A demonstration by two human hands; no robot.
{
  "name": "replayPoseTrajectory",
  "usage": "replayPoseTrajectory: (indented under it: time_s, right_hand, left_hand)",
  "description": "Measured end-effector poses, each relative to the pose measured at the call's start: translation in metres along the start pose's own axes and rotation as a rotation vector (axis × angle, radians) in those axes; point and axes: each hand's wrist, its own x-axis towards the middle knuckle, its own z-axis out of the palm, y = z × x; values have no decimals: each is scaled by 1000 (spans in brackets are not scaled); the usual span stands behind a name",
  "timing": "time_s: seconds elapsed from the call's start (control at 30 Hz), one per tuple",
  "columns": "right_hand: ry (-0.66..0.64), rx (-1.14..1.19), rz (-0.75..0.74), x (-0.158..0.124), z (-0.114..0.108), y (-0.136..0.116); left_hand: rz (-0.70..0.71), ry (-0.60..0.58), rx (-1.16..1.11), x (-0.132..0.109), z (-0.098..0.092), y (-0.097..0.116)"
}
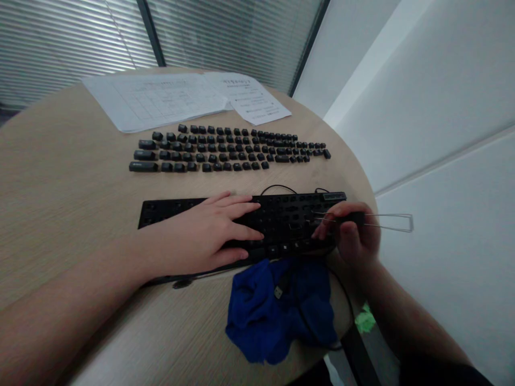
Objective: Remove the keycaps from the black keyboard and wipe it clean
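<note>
Left hand lies across a keyboard while right hand grips a wire tool.

Table: pale wood grain, curved edge. Beyond far edge: slatted blinds, brightest at left, divided by dark bar. Beyond right edge: white wall with slanting seam. Light dim overall. Grey patch below, near right edge: probably floor, poorly seen.

Over the feed I get a black keyboard and black keycaps, a plain blue cloth, a silver-and-black tool, pale wood grain on the table, dark print on white papers, grey stripes across the blinds
</note>
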Motion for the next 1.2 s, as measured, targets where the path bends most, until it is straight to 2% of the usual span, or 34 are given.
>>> replayPoseTrajectory:
  time_s: [0.13,0.37,0.47,0.57,0.67,0.83,0.97,1.07,1.2]
  right_hand:
    - [-61,48,20,-7,-4,9]
    - [-100,-87,-9,-10,-12,15]
    - [-144,-119,-85,-6,-16,10]
    - [-248,-194,-215,4,-16,-5]
    - [-410,-316,-368,17,-4,-29]
    - [-535,-306,-556,35,26,-56]
    - [-546,-205,-563,44,43,-57]
    - [-543,-107,-519,46,49,-54]
    - [-539,-22,-471,45,53,-48]
  left_hand:
    - [6,2,11,1,-1,0]
    - [18,8,-18,1,0,-3]
    - [14,79,-92,1,-5,-1]
    - [-77,236,-212,3,-16,9]
    - [-222,339,-419,5,-24,25]
    - [-284,308,-890,5,-20,36]
    - [-268,235,-1128,1,-15,26]
    - [-215,230,-1283,-1,-16,21]
    - [-227,251,-1272,-2,-17,21]
